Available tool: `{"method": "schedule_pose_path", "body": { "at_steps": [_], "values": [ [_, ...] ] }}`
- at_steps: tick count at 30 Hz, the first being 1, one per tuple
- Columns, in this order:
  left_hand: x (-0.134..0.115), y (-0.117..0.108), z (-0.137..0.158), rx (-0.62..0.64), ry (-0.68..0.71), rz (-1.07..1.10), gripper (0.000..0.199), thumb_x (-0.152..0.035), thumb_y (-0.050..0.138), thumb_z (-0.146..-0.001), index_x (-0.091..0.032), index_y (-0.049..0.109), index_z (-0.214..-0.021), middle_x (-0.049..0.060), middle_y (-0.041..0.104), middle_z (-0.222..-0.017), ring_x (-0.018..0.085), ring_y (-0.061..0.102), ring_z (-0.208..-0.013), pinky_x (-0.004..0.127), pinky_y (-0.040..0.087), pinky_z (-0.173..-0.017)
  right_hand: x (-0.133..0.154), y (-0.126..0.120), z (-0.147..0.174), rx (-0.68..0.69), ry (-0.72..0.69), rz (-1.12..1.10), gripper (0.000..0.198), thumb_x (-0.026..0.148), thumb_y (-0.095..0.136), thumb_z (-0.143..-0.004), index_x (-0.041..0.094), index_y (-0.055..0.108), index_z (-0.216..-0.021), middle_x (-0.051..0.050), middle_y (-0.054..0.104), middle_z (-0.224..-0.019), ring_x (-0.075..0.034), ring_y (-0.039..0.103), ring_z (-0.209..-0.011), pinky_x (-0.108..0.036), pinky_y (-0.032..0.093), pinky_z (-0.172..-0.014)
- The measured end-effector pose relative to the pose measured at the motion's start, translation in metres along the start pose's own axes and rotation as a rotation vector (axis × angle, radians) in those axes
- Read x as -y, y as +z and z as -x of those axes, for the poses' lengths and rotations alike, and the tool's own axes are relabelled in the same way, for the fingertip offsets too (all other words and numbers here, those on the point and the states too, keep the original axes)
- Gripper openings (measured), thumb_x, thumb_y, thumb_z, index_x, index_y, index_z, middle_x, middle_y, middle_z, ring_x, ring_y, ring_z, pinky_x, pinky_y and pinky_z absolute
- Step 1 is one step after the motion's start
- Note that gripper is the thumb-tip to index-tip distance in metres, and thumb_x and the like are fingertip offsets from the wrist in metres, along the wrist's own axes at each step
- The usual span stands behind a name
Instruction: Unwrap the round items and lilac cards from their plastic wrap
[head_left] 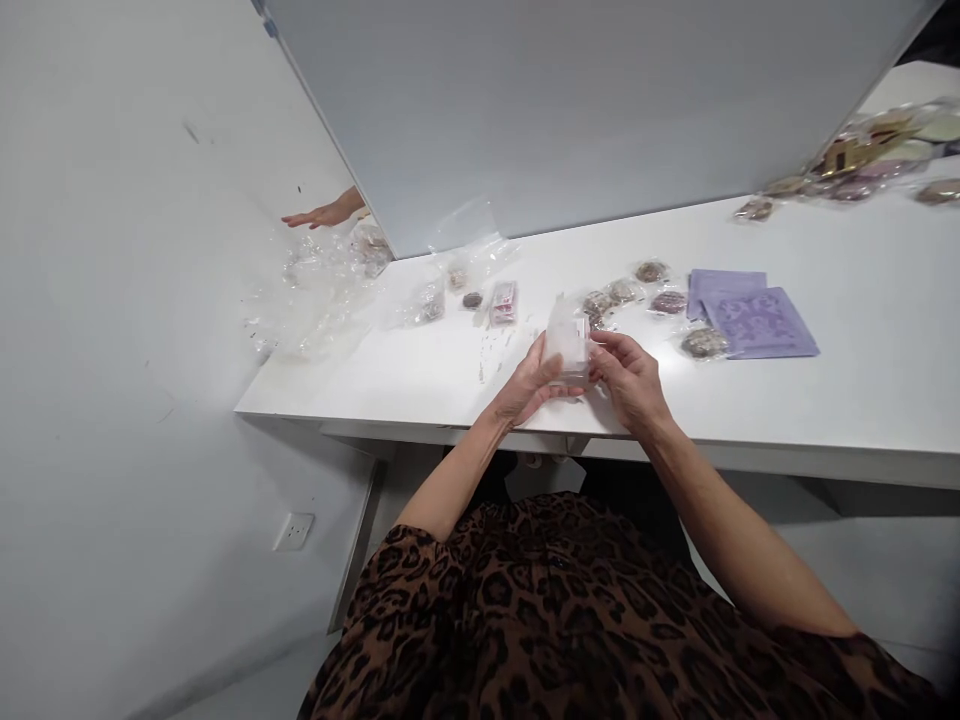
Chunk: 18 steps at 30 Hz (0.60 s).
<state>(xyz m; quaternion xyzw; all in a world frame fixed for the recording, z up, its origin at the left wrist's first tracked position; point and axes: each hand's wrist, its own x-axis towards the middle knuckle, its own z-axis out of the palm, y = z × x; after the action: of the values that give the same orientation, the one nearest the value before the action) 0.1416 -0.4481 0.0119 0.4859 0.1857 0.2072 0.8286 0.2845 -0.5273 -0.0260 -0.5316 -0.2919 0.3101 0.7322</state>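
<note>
Above the table's front edge, my left hand (529,385) is closed around a small whitish packet (568,345) in clear plastic, with its thumb across the front. My right hand (628,375) pinches the packet's right edge. Faint red print shows on the packet; what is inside cannot be made out. Just beyond my hands lie several round brown items in clear wrappers, one of them a wrapped piece (651,271). To the left is a small pink-and-white packet (503,302), beside a small dark round piece (472,300).
A heap of crumpled clear plastic (315,290) sits at the table's left end by the wall. Purple printed pouches (761,322) lie on the right. A grey divider panel (585,110) stands along the back. Beyond it are another person's hand (326,213) and more wrapped items (862,170).
</note>
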Motion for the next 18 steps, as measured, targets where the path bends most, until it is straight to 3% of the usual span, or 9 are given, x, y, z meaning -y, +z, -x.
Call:
{"method": "schedule_pose_path", "body": {
  "at_steps": [3, 7, 10, 14, 18],
  "values": [
    [0.002, 0.002, 0.005, -0.031, 0.051, -0.121, 0.086, -0.031, 0.086, -0.079, -0.032, 0.047, -0.155, 0.012, 0.057, -0.154, 0.032, 0.065, -0.129, 0.041, 0.061, -0.097, -0.001, -0.003, 0.002, -0.019, 0.003, -0.016, 0.045, 0.050, 0.086, -0.069, 0.023, 0.070, -0.102, 0.000, 0.068, -0.082, -0.012, 0.054, -0.062, -0.029, 0.050, -0.059],
    [0.010, 0.003, -0.002, -0.217, 0.079, -0.017, 0.055, -0.042, 0.066, -0.096, -0.018, 0.059, -0.145, 0.015, 0.068, -0.139, 0.031, 0.068, -0.125, 0.048, 0.058, -0.104, -0.004, -0.001, 0.004, -0.020, 0.045, -0.045, 0.048, 0.053, 0.088, -0.068, 0.022, 0.070, -0.101, 0.001, 0.066, -0.077, -0.013, 0.058, -0.064, -0.028, 0.052, -0.059],
    [0.008, 0.004, -0.009, -0.327, 0.066, 0.108, 0.048, -0.045, 0.049, -0.104, -0.012, 0.064, -0.135, 0.018, 0.070, -0.136, 0.030, 0.066, -0.129, 0.047, 0.058, -0.105, -0.005, 0.000, 0.004, -0.031, 0.085, -0.106, 0.052, 0.055, 0.091, -0.064, 0.022, 0.071, -0.100, 0.000, 0.067, -0.082, -0.012, 0.059, -0.065, -0.027, 0.054, -0.059],
    [-0.010, 0.014, -0.012, -0.310, 0.024, 0.283, 0.043, -0.034, 0.037, -0.107, -0.017, 0.066, -0.134, 0.013, 0.066, -0.144, 0.027, 0.064, -0.132, 0.044, 0.057, -0.106, 0.001, 0.003, 0.003, -0.021, 0.146, -0.233, 0.057, 0.056, 0.095, -0.060, 0.025, 0.071, -0.102, 0.000, 0.070, -0.095, -0.013, 0.064, -0.077, -0.025, 0.057, -0.064],
    [-0.027, 0.027, -0.011, -0.303, 0.028, 0.370, 0.044, -0.024, 0.036, -0.105, -0.021, 0.068, -0.135, 0.011, 0.070, -0.139, 0.025, 0.062, -0.133, 0.041, 0.053, -0.110, 0.008, 0.005, 0.000, 0.022, 0.210, -0.338, 0.056, 0.053, 0.097, -0.059, 0.029, 0.069, -0.103, 0.002, 0.072, -0.103, -0.016, 0.067, -0.091, -0.028, 0.062, -0.071]
  ]
}}
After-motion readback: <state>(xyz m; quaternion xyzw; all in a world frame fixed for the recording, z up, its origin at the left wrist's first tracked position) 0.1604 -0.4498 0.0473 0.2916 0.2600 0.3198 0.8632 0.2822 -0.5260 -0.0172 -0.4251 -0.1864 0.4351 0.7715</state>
